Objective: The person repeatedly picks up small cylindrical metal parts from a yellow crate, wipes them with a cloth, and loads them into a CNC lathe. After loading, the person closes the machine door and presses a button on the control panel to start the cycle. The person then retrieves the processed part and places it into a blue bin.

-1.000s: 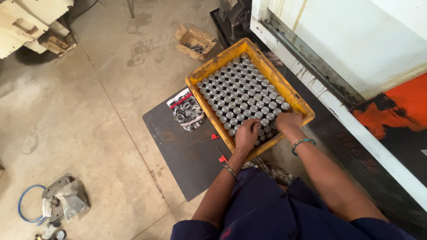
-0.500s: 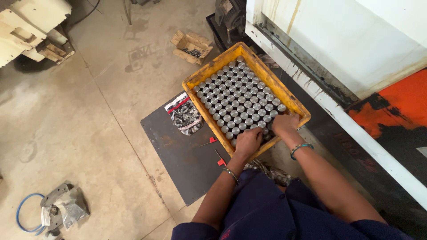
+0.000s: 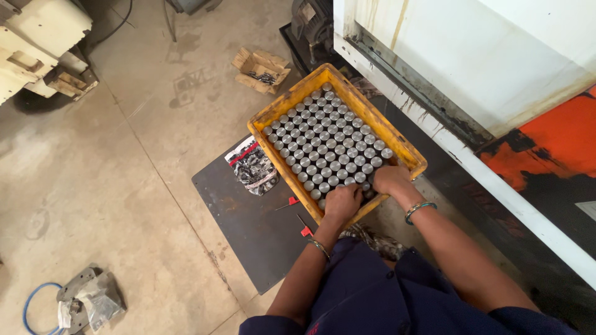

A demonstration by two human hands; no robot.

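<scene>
A: Where's the crate rn?

B: Yellow plastic crate sits on the floor, tilted diagonal, near corner toward the person, far-right side just beside the white machine base. It rests partly on a dark metal sheet.

A: What's in it?

B: Steel cylinders, standing upright in tight rows, tops flush. Packed like that prob. so they don't roll and can be counted by row.

A: Hands?

B: Both at the near corner of the crate. Left hand is palm down on the cylinders w/ fingers curled; can't tell if its grip is pinching one or just pressing on top. Right hand is just beside it, fingers bent down among the last rows; its grip is hidden too, can't say spread or closed. Bangles on both wrists, dark blue sleeves below.

A: Anything else around?

B: Clear bag of small dark parts lies on the sheet just left of the crate. Two small red-tipped tools on the sheet near the left forearm, within easy reach. Open cardboard box w/ dark bits, far left of the crate. Blue hose coil w/ a metal fitting near left, well apart. Cream machine casting far left.
</scene>
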